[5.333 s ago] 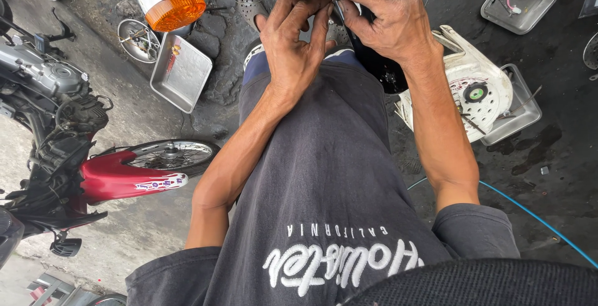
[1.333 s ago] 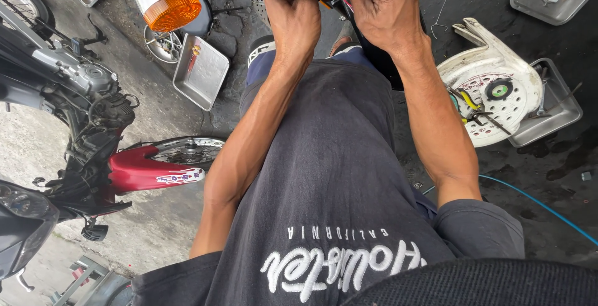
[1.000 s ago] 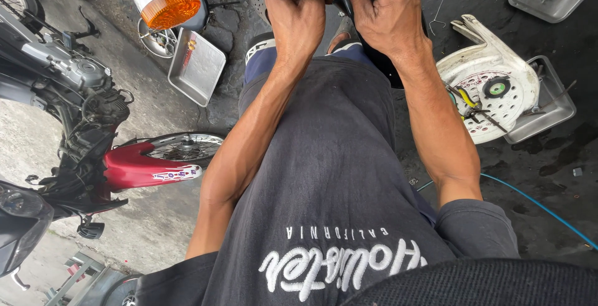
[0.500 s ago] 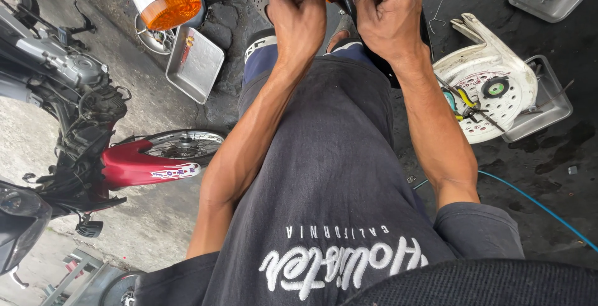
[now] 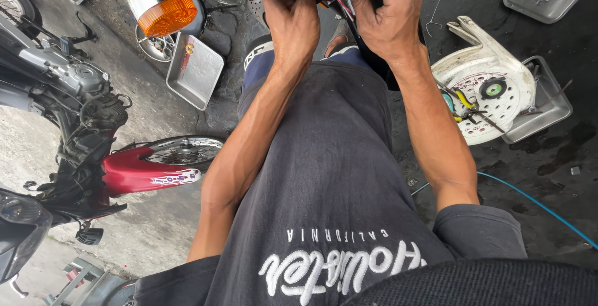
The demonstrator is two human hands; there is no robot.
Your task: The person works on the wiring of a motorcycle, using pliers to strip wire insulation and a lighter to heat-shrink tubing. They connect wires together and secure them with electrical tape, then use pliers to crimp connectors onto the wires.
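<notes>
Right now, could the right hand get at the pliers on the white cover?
Probably not without letting go: the right hand is busy gripping the wires up top. The pliers lie uncovered on the white cover, off to its right.

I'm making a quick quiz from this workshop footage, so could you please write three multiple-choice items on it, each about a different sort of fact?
1. Where is the empty metal tray?
A. on the ground below the orange lamp
B. on the white cover
C. on the person's lap

2. What colour is the fender over the spoked wheel?
A. blue
B. red
C. green

3. What are the two hands doing?
A. resting on the knees
B. both holding the hose
C. both closed on the wires at the top of the view

Answers:
1 A: the tray lies on the concrete just under the orange lamp.
2 B: the fender shows plainly red.
3 C: the left hand and right hand pinch the wires, far from the blue hose.
</notes>
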